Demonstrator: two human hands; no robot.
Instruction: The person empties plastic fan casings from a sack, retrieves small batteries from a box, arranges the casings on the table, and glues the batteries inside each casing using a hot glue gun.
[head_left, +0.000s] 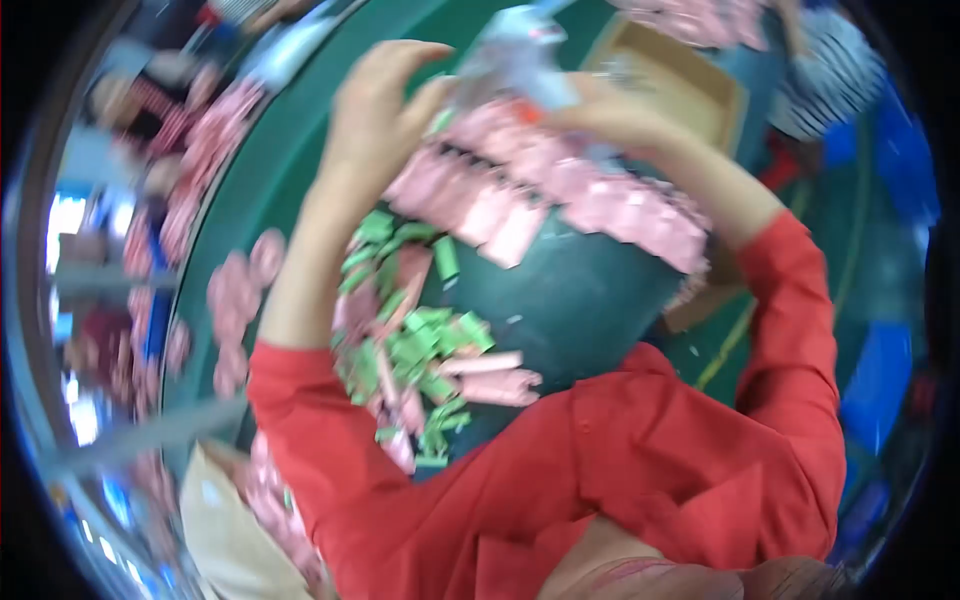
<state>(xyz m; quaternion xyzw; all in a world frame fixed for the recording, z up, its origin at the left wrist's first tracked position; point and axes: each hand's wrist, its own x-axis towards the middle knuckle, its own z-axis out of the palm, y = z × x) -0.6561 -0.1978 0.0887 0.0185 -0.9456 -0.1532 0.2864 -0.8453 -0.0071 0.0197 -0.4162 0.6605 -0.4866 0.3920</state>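
My left hand (385,110) is raised at the upper left with thumb and fingers apart, beside a clear plastic bag (515,60). At the bag's right side is my right hand (610,110), its fingers closed round the plastic and partly hidden by it. The bag is blurred; a small orange-red spot shows at its lower edge. Below both hands, rows of pink pieces (560,185) lie overlapped on the green table (570,290). Small green pieces (425,345) are heaped with some pink ones to the lower left of the rows.
An open cardboard box (715,90) stands at the upper right. Round pink pieces (235,300) lie on the left. A tan bag (225,520) is at the lower left. Other people sit beyond the table's left edge, and a person in stripes (830,75) is at the upper right.
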